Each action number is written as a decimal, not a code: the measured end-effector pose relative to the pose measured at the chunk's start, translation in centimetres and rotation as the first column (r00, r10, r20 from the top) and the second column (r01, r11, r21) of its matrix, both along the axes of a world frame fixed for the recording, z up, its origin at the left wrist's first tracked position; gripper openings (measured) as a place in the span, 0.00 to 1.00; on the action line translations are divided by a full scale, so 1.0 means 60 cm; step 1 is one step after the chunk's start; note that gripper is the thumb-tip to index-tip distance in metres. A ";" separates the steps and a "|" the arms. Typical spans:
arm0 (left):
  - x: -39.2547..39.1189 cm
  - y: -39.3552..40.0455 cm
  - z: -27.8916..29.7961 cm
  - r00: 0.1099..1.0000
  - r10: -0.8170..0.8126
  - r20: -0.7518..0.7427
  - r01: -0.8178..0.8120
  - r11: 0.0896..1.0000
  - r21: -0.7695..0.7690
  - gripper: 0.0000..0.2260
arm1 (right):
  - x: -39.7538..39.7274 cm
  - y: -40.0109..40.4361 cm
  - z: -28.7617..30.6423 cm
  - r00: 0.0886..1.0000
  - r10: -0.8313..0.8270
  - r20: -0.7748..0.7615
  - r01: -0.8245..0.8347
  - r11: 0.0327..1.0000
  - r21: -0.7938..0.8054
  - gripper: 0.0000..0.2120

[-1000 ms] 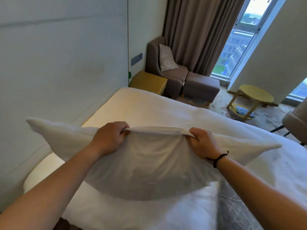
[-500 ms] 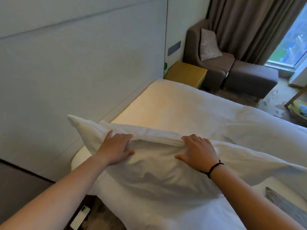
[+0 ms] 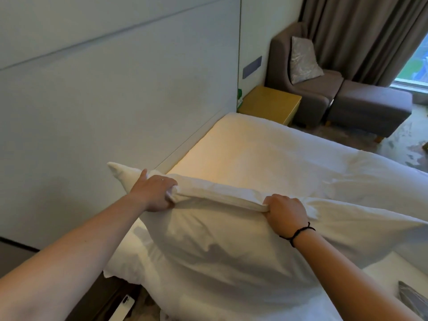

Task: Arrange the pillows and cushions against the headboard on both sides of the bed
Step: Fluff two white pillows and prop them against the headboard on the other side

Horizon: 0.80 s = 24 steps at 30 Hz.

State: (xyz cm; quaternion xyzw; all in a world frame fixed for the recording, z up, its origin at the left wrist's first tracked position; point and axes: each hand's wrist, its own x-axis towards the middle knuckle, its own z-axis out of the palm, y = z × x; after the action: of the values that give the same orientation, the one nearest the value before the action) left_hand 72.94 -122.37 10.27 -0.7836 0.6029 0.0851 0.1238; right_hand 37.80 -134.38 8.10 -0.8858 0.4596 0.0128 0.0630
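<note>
A large white pillow (image 3: 208,246) stands on its long edge on the near side of the bed (image 3: 266,158), close to the pale padded headboard (image 3: 115,100). My left hand (image 3: 154,193) grips the pillow's top seam near its left corner. My right hand (image 3: 286,212), with a black band at the wrist, grips the same seam further right. The fabric between them is bunched into a ridge. A patterned grey cushion (image 3: 412,297) shows at the lower right corner, partly cut off.
A yellow bedside table (image 3: 269,104) stands beyond the bed's far side, with a brown armchair (image 3: 308,89) holding a grey cushion (image 3: 303,60) and a footstool (image 3: 368,107) behind it. A white phone (image 3: 122,306) lies on the dark surface beside the bed at lower left.
Both hands went from lying flat on the pillow's top to gripping its seam again. The pillow has been lowered onto the bed near the headboard.
</note>
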 end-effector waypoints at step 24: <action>0.330 -0.145 0.096 0.972 -0.131 -0.197 0.039 0.910 -0.413 0.23 | 0.465 -0.340 0.200 0.979 -0.181 0.092 0.202 0.915 -0.348 0.10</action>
State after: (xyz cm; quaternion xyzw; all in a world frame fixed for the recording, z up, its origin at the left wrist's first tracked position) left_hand 92.71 -131.05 16.03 -0.7507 0.6510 0.0387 -0.1057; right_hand 65.71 -154.81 20.08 -0.8332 0.5369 -0.1024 -0.0842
